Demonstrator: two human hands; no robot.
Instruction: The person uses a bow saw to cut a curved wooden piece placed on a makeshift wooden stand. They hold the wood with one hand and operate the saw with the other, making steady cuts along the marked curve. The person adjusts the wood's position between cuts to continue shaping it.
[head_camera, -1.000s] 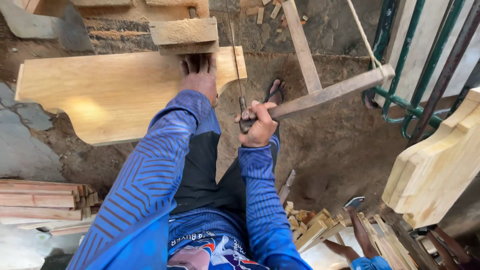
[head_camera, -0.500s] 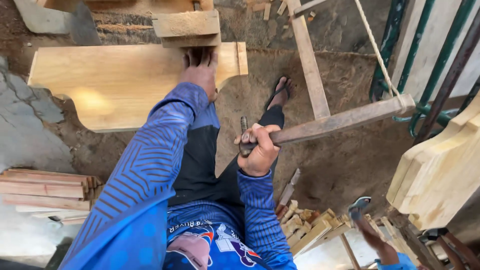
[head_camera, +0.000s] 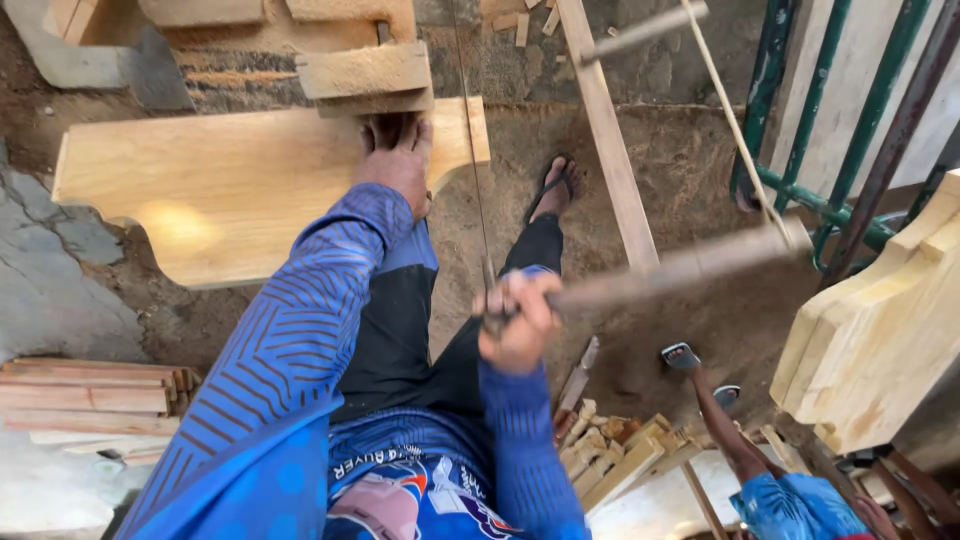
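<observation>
Your right hand (head_camera: 520, 322) is closed in a fist around the lower end of a wooden frame saw (head_camera: 660, 270), gripping where the thin blade (head_camera: 470, 150) meets the handle bar. The bar is blurred, so it reads as moving. Your left hand (head_camera: 398, 160) lies palm down with fingers spread on a pale shaped plank (head_camera: 230, 190), pressing it flat and grasping nothing. That plank sits in front of you, raised above the dirt floor, with a curved cutout along its near edge. The blade runs almost straight up from your right fist to the plank's right end, just beside your left hand.

A small wooden block (head_camera: 365, 75) rests at the plank's far edge, touching your left fingertips. Your sandalled foot (head_camera: 555, 185) stands on the ground to the right of the plank. At the far right leans a stack of similar shaped planks (head_camera: 880, 340). Offcuts (head_camera: 620, 450) lie near your right knee, and a bundle of thin strips (head_camera: 90, 395) sits at your left. A second person's hand (head_camera: 685, 362) reaches in from the lower right, well apart from yours.

To saw well here, keep your left palm weighted on the plank, clear of the blade's line. Draw long, even strokes, holding the blade upright, and let the teeth cut without forcing them.
</observation>
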